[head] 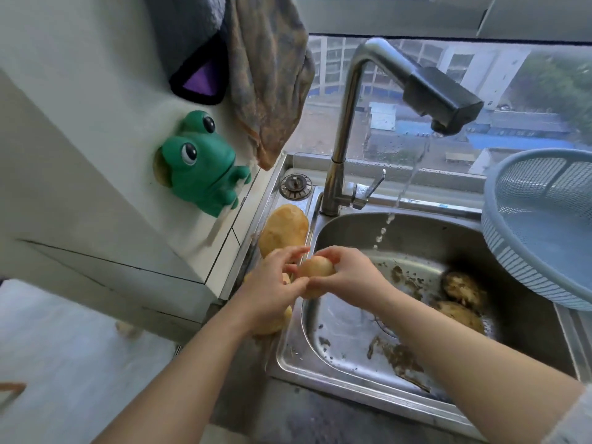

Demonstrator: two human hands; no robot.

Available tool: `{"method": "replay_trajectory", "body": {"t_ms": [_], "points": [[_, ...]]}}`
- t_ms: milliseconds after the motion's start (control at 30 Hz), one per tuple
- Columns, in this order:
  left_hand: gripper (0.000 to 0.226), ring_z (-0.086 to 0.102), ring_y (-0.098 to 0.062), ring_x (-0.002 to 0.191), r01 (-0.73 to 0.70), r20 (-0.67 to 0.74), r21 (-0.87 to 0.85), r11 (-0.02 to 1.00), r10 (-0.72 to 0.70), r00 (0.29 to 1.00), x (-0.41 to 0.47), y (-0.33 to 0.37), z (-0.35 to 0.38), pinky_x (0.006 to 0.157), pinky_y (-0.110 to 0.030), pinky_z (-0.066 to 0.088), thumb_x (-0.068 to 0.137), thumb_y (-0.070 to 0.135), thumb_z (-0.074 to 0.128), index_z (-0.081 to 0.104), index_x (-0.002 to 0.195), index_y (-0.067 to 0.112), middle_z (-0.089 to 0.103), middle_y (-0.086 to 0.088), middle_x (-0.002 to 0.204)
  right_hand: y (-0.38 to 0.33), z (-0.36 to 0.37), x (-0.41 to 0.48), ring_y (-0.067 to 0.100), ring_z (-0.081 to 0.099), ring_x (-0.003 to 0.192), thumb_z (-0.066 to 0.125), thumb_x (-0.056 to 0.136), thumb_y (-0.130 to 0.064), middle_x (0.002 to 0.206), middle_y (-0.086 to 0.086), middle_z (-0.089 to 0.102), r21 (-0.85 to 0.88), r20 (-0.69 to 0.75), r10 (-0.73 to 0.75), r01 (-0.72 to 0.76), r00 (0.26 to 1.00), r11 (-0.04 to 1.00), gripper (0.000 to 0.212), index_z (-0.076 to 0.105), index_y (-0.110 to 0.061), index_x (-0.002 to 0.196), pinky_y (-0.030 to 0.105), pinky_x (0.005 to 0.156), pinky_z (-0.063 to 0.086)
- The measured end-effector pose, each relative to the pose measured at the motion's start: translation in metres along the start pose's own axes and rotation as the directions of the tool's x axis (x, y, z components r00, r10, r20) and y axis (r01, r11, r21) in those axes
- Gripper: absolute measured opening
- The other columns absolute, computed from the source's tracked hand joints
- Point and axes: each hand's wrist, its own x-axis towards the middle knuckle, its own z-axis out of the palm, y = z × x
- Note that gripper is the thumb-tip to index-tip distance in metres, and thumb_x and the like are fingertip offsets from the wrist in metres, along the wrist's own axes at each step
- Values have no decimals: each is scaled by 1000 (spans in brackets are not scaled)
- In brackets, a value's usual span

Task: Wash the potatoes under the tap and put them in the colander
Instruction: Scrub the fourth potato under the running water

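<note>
Both hands hold one small yellow potato [315, 270] above the left edge of the steel sink [336, 357]. My right hand [346, 277] curls over it from the right and my left hand [272, 283] pinches its left end. A thin stream runs from the tap [445, 100] and falls to the right of the potato. A large clean potato [283, 229] lies on the sink's left ledge, and another [275, 322] shows under my left wrist. Two muddy potatoes [463, 288] [461, 315] sit in the basin. The pale blue colander [544, 225] stands at the right, with no potato visible inside.
A green frog holder [201, 161] is stuck to the white wall on the left, with cloths [269, 78] hanging above it. A metal sink strainer [295, 186] lies on the ledge behind the tap. Mud is smeared across the basin floor. A window runs behind the sink.
</note>
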Motion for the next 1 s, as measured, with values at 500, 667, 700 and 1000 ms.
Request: {"method": "replay_trajectory", "body": {"t_ms": [500, 667, 700, 1000], "points": [[49, 38, -9, 129, 85, -347, 225, 971, -2, 938, -20, -38, -18, 100, -6, 21, 91, 12, 61, 49, 139, 10, 37, -2, 143, -47, 61, 49, 18, 56, 108, 71, 86, -27, 124, 5, 57, -135, 7, -154, 154, 988, 979, 49, 52, -14, 129, 25, 89, 45], [59, 29, -15, 141, 180, -292, 234, 956, -107, 950, -16, -39, -10, 116, -25, 25, 93, 19, 60, 38, 147, 13, 23, 0, 153, -40, 61, 47, 20, 57, 114, 66, 88, -15, 132, 6, 56, -172, 54, -167, 174, 985, 970, 52, 49, -15, 137, 31, 97, 49], [59, 29, -16, 141, 189, -288, 246, 951, -115, 951, -16, -38, -8, 116, -30, 27, 93, 20, 59, 37, 148, 14, 21, 0, 155, -38, 59, 46, 19, 58, 114, 65, 88, -13, 132, 5, 57, -162, 68, -168, 177, 983, 971, 53, 47, -16, 139, 29, 96, 49], [42, 39, -21, 134, 50, -297, 434, 900, 90, 951, -9, -11, 20, 108, -37, 37, 93, 24, 57, 53, 135, 24, 35, -2, 148, 2, 24, 16, 11, 64, 95, 58, 93, -16, 105, -3, 69, -40, 111, -130, 135, 985, 990, 32, 61, -19, 124, 31, 91, 52]]}}
